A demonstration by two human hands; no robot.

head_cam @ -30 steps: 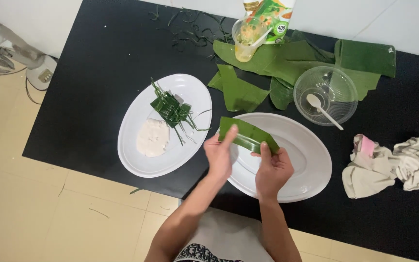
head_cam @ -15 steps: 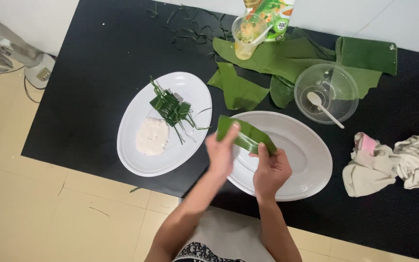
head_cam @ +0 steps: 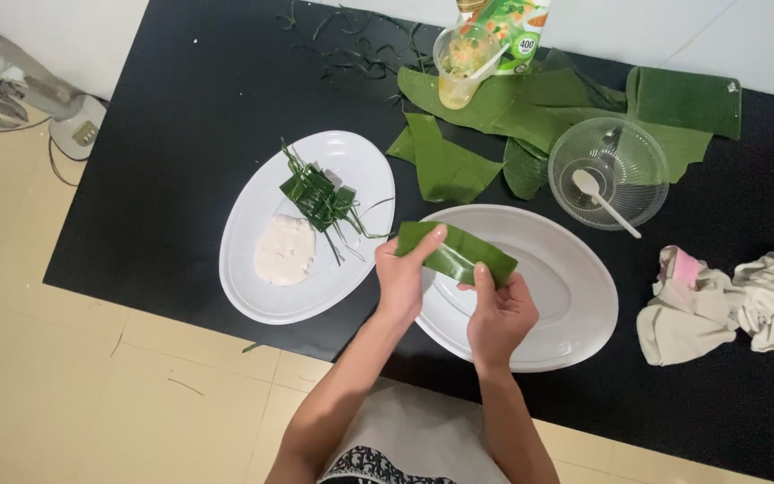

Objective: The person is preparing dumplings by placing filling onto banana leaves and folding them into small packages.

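Folded banana leaf [head_cam: 457, 254] is held over the left end of the empty oval white plate [head_cam: 575, 296], near the front edge of the desk [head_cam: 163, 170]. Its long axis is tilted, running from upper left down to lower right. The upper left end is pinched by the left hand [head_cam: 403, 280], thumb laid on top; the lower right end is clamped by the right hand [head_cam: 497, 309], fingers curled shut on the fold. Both grips are closed on the leaf, one at each end, neither nearer than the other. Just to the left, a second oval plate [head_cam: 253, 287] carries small leaf parcels [head_cam: 318, 197] and a white dough patch [head_cam: 283, 250]. Loose leaf pieces [head_cam: 445, 166] and a clear bowl with a spoon [head_cam: 609, 172] lie towards the back edge, crumpled cloths [head_cam: 727, 300] at the right edge.
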